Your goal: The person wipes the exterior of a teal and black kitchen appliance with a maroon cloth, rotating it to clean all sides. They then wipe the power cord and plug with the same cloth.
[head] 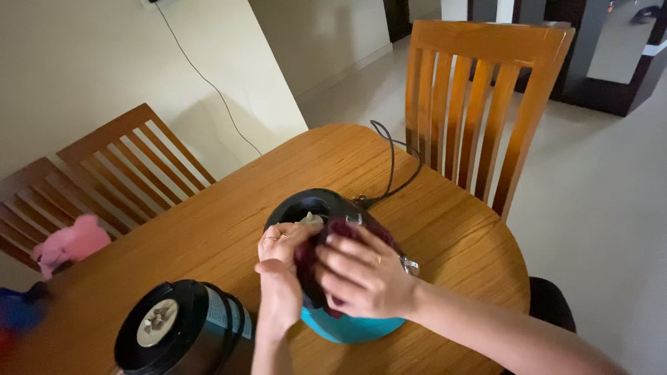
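On the wooden table [208,236], both the left hand [281,253] and right hand [365,274] grip a maroon cloth [313,260] (pressed onto the teal appliance [347,326]).

Bare table [229,208] lies open leftward; the black jar [182,332] and cord [390,167] crowd the appliance.

Wooden chairs [479,104], a pink toy [69,243] and a dark jar [184,330] surround the table [229,229].

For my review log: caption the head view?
Both hands, left hand and right hand, press a maroon cloth onto a blue appliance base.
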